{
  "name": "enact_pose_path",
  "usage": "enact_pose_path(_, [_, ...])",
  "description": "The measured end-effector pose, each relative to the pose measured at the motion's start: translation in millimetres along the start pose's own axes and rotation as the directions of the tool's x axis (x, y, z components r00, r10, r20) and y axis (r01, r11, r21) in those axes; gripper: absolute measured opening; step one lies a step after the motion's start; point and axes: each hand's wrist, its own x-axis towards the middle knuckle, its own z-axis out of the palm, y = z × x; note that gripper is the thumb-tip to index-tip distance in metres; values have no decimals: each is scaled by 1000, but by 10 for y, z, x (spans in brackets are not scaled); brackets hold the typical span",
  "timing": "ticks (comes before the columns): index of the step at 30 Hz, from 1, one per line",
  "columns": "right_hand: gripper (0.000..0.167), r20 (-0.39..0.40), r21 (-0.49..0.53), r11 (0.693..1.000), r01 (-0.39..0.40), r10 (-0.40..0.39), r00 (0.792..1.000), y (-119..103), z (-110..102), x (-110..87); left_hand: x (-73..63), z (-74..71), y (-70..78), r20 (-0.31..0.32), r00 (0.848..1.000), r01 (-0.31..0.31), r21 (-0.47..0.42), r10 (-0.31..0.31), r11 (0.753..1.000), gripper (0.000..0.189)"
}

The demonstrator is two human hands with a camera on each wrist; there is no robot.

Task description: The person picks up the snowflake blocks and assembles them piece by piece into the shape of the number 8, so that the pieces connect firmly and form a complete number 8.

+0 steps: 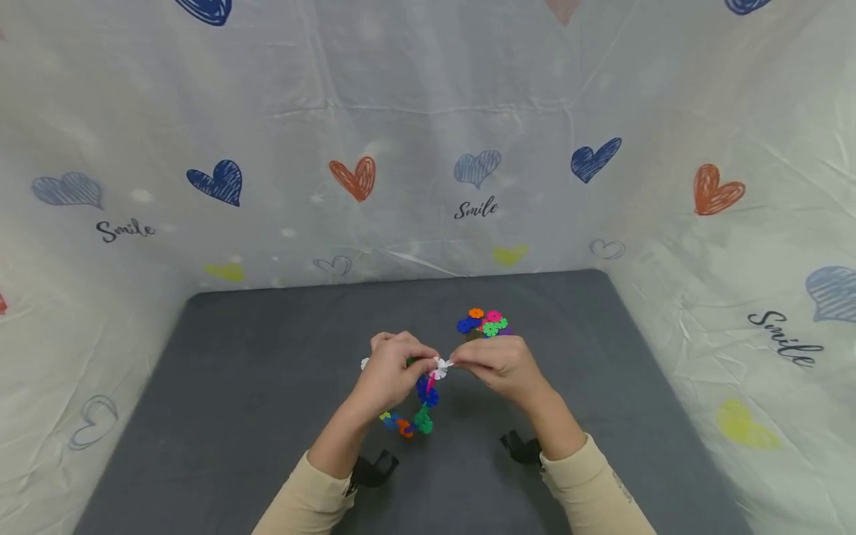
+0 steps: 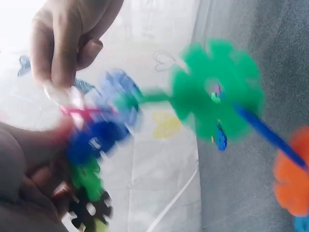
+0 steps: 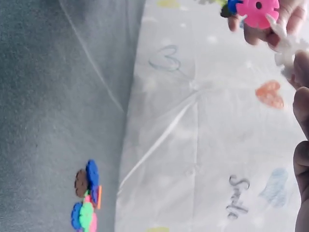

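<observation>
In the head view my left hand (image 1: pixel 394 370) pinches a chain of linked, notched flower-shaped plastic discs near its end. The chain hangs in a curve below that hand, with a blue disc (image 1: pixel 429 395), a green disc (image 1: pixel 423 421) and an orange disc (image 1: pixel 404 427) showing. My right hand (image 1: pixel 503 364) pinches a white disc (image 1: pixel 441 368) between thumb and fingers, at the left fingertips. A pink disc (image 3: pixel 258 13) sits against the white one in the right wrist view. Large and blurred in the left wrist view is the green disc (image 2: pixel 188 96). Fingers cover part of the chain.
A small pile of loose flower discs (image 1: pixel 491 328) lies on the grey table (image 1: pixel 267 416) beyond my right hand. Black straps (image 1: pixel 376 471) hang at both wrists. A pale curtain (image 1: pixel 414 134) printed with hearts stands behind the table and along its sides.
</observation>
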Motion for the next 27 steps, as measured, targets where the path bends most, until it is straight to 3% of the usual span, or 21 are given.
enact_pose_path(2, [24,5,-23,999,25,-25,1000,-20,3,22,-5,-22,22,7,1000,-2,16,2,1000,10])
enact_pose_path(5, [11,18,41,999,-26,25,1000,-12,8,-4,-10,-39,22,34,999,7,15,-7,1000,11])
enact_pose_path(7, [12,20,141,979,-146,145,989,31,4,-71,-22,-41,9,39,999,29,2,-29,1000,13])
enact_pose_path(8, [17,12,178,956,-233,235,972,64,1,-119,-29,-37,3,35,998,52,-7,-52,999,13])
enact_pose_path(9, [22,-5,203,922,-331,339,941,107,1,-177,-39,-31,-3,26,997,78,-17,-77,997,14])
enact_pose_path(10, [26,-26,217,873,-438,453,891,159,1,-243,-51,-24,-8,11,995,99,-27,-99,995,14])
enact_pose_path(11, [27,-56,207,812,-546,567,822,223,5,-319,-62,-15,-15,-5,993,116,-44,-116,992,14])
enact_pose_path(13, [26,-121,154,646,-748,763,635,367,21,-487,-85,3,-27,-42,989,140,-79,-144,987,14])
enact_pose_path(14, [25,-150,119,550,-826,833,533,441,34,-568,-92,15,-38,-57,988,141,-97,-147,985,17])
enact_pose_path(15, [26,-166,79,461,-884,880,445,514,51,-644,-101,25,-51,-71,987,136,-106,-144,985,19])
enact_pose_path(16, [28,-178,39,379,-925,913,367,582,72,-710,-107,37,-69,-83,987,127,-110,-136,986,23])
enact_pose_path(18, [31,-188,-43,259,-965,946,262,692,127,-810,-116,55,-96,-103,986,118,-108,-129,987,30])
enact_pose_path(19, [33,-183,-73,218,-973,956,228,730,157,-838,-120,62,-106,-110,986,114,-107,-126,988,32])
enact_pose_path(21, [39,-177,-149,177,-973,963,202,794,224,-866,-124,71,-117,-124,985,109,-96,-121,989,32])
enact_pose_path(27, [42,-209,-305,129,-944,958,198,880,372,-832,-131,109,-117,-143,988,50,-59,-58,997,25])
